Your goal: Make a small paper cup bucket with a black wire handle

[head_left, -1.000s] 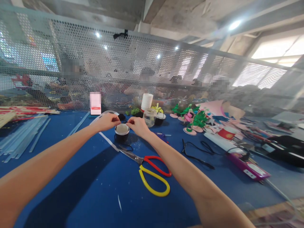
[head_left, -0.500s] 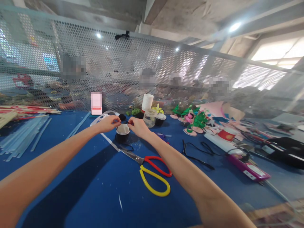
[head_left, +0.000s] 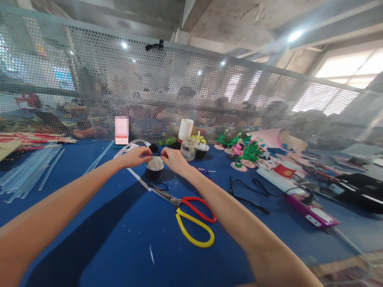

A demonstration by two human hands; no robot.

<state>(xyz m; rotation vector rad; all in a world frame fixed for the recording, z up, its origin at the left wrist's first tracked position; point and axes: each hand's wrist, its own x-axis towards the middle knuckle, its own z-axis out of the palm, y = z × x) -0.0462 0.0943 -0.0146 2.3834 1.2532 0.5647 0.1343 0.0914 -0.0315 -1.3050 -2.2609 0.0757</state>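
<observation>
Over the far middle of the blue bench [head_left: 98, 239] I have both arms stretched out, hands meeting above a small black cup [head_left: 154, 168] with a pale inside. Left hand [head_left: 135, 156] sits just left of the cup's rim, its fingers pinched together on a thin black cord [head_left: 156, 153] that runs across the cup's mouth; right hand [head_left: 175, 159] sits just right of the rim, fingers pinched on the same cord's other end. Cup stands upright on the bench directly below and between the two sets of fingers; whether the fingers touch the rim itself I cannot tell. Just beyond the fingers lies a small black pompom [head_left: 153, 147]. Nearer to me than the fingers, scissors [head_left: 191, 217] with one red and one yellow handle lie flat, blades pointing toward the cup. A white strip [head_left: 136, 175] curls past the left fingers. Right of the right fingers, close by, a clear jar [head_left: 188, 148] and behind it a stack of white cups [head_left: 185, 128]. Farther right, green and pink paper pieces [head_left: 245, 149], loose black cords [head_left: 245, 191], a purple tool [head_left: 311, 209]. Well left of the left fingers, clear sticks [head_left: 26, 171] in a pile. Mesh screen [head_left: 149, 79] backs the bench, people behind it blurred.
</observation>
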